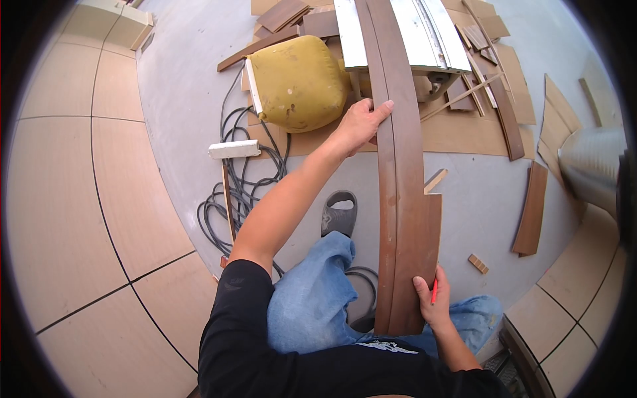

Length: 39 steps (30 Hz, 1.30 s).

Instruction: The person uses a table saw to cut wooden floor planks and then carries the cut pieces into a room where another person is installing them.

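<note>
A long brown wooden board (405, 152), with a notched wider lower part and a groove or seam along it, runs from my lap up over a silver metal-topped machine (431, 40). My left hand (369, 119) grips the board's left edge below the machine, thumb on top. My right hand (434, 298) holds the board's right edge near my body, with a red pencil (435, 286) between its fingers.
A yellow padded lump (295, 79) sits left of the machine on cardboard (332, 142). Wood offcuts (527, 209), coiled black cables (215, 199), a white bar (233, 148) and a grey sandal (338, 212) lie around. A silver cylinder (590, 166) is at right, tiled surfaces (66, 199) at left.
</note>
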{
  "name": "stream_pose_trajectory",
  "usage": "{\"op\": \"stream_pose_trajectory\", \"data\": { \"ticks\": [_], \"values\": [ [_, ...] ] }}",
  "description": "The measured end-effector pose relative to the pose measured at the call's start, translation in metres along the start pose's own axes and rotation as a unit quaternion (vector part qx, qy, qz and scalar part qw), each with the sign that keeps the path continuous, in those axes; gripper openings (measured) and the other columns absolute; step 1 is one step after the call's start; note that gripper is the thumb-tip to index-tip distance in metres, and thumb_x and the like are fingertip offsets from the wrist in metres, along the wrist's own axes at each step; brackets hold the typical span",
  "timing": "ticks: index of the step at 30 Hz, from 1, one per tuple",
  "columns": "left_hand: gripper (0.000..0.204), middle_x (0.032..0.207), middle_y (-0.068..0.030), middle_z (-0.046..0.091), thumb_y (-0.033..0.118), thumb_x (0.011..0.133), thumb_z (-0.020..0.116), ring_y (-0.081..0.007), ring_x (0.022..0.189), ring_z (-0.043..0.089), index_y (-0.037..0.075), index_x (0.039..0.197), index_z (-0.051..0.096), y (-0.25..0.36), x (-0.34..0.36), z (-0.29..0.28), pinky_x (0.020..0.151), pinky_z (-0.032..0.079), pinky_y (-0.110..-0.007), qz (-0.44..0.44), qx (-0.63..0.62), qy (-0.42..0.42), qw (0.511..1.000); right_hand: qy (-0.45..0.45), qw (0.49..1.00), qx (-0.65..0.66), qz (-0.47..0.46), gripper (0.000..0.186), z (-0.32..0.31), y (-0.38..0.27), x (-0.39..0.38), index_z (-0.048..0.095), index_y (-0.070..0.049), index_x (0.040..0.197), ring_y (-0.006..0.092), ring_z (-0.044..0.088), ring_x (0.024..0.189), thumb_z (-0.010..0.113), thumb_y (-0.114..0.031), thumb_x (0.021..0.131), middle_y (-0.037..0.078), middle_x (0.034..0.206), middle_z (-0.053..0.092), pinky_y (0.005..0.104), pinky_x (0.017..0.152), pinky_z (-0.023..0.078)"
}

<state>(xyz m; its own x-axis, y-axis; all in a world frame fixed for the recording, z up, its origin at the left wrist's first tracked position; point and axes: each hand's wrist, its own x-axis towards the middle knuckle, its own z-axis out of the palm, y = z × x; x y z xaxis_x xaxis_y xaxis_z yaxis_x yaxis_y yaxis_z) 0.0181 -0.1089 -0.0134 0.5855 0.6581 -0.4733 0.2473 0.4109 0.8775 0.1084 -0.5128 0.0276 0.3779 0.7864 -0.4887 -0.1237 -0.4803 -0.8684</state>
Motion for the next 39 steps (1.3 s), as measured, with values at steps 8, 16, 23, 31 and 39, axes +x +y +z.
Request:
{"op": "stream_pose_trajectory", "data": {
  "ticks": [8,16,23,31,39],
  "values": [
    [0.050,0.104,-0.0114,0.071,0.046,0.107,0.055,-0.0179,0.084,0.069,-0.002,0.120,0.060,-0.012,-0.003,0.005,0.071,0.060,-0.037,-0.002,0.017,-0.017,1.000,-0.026,0.999,-0.047,-0.002,0.046,-0.005,0.008,-0.012,0.051,0.002,0.140,0.0152,0.060,0.115,0.068,-0.016,0.101,0.008,0.126,0.065,0.0314,0.103,0.047],
    [0.051,0.100,-0.0114,0.070,0.047,0.107,0.054,-0.0175,0.082,0.068,-0.003,0.117,0.059,-0.015,-0.016,0.009,0.068,0.059,-0.035,0.013,0.080,-0.019,0.997,-0.004,1.000,-0.017,0.019,0.042,-0.004,0.015,-0.026,0.055,0.002,0.134,0.0197,0.060,0.112,0.071,-0.018,0.100,0.011,0.121,0.064,0.0337,0.101,0.047],
    [0.051,0.101,-0.0121,0.070,0.046,0.108,0.054,-0.0178,0.084,0.069,-0.003,0.118,0.059,-0.017,-0.022,0.014,0.070,0.060,-0.036,0.009,0.070,-0.031,0.997,-0.005,1.000,-0.010,0.025,0.043,-0.008,0.020,-0.034,0.055,0.002,0.133,0.0188,0.060,0.111,0.072,-0.020,0.100,0.010,0.120,0.065,0.0335,0.101,0.048],
    [0.051,0.103,-0.0124,0.071,0.047,0.107,0.054,-0.0182,0.084,0.070,-0.002,0.120,0.060,-0.020,-0.033,0.017,0.070,0.061,-0.036,0.000,0.057,-0.040,0.998,-0.017,1.000,0.000,0.023,0.043,-0.009,0.018,-0.044,0.055,0.003,0.132,0.0178,0.060,0.112,0.072,-0.020,0.100,0.011,0.121,0.066,0.0332,0.101,0.047],
    [0.050,0.102,-0.0116,0.071,0.047,0.107,0.055,-0.0176,0.083,0.070,-0.002,0.118,0.060,-0.027,-0.042,0.020,0.070,0.061,-0.036,0.006,0.059,-0.043,0.997,-0.006,1.000,-0.024,0.006,0.044,-0.008,0.027,-0.055,0.055,0.002,0.134,0.0205,0.062,0.111,0.072,-0.020,0.100,0.012,0.120,0.066,0.0343,0.101,0.048]
  ]
}}
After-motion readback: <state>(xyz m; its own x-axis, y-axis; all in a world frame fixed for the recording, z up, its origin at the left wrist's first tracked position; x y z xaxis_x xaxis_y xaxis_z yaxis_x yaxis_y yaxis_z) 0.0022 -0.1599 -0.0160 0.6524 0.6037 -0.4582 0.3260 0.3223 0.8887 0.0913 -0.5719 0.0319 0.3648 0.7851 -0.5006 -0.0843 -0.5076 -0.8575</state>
